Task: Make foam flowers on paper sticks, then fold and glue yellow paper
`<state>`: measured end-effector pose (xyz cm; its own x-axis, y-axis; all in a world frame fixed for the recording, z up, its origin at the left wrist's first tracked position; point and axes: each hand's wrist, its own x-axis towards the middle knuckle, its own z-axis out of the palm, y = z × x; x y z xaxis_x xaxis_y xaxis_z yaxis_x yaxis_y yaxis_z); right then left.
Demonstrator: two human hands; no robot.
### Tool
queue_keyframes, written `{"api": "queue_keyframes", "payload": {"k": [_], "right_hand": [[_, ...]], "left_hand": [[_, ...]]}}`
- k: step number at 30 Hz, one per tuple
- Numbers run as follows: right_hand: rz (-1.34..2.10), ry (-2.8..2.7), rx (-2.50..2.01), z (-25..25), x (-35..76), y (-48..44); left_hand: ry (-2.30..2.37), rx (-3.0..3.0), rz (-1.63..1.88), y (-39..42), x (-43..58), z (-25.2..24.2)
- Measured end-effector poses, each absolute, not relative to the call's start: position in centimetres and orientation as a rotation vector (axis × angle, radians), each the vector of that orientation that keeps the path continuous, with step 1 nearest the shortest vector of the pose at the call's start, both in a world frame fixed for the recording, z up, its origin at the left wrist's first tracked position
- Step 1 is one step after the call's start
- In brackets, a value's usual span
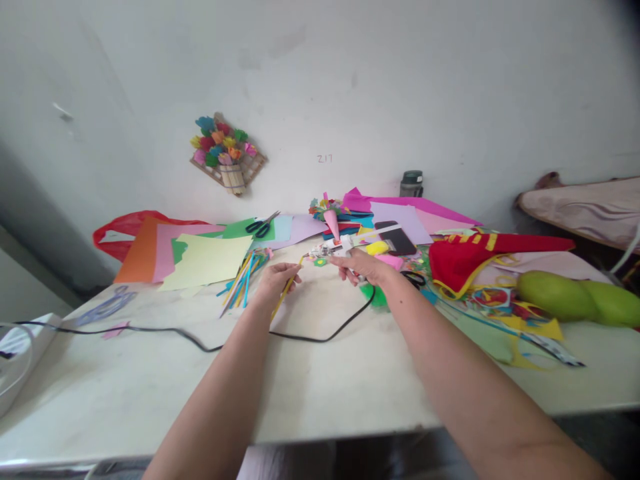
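My left hand is closed round a thin yellow stick, whose upper end points toward the glue gun's nozzle. Wrapped round a white glue gun is my right hand. The gun's nozzle faces left, close to the stick's tip; whether they touch I cannot tell. From the gun a black cord loops down and runs left across the table. Just beyond the nozzle lies a small green and yellow paper piece. A bundle of coloured paper sticks rests left of my left hand.
Paper sheets and black scissors lie at the back left. A pink paper cone with flowers, a phone and a bottle are farther back. Red cloth and a green cushion-like object lie right. A power strip sits left.
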<state>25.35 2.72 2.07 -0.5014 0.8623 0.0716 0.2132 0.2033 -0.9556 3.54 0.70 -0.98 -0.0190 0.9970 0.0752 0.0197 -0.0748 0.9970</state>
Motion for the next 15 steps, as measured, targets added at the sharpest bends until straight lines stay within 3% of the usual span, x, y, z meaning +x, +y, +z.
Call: {"api": "queue_keyframes", "payload": {"k": [15], "right_hand": [[1.307,-1.844,-0.989,1.19,25.51,3.72]], "left_hand": [[1.186,1.282,1.281,0.83,3.38,-1.22]]}}
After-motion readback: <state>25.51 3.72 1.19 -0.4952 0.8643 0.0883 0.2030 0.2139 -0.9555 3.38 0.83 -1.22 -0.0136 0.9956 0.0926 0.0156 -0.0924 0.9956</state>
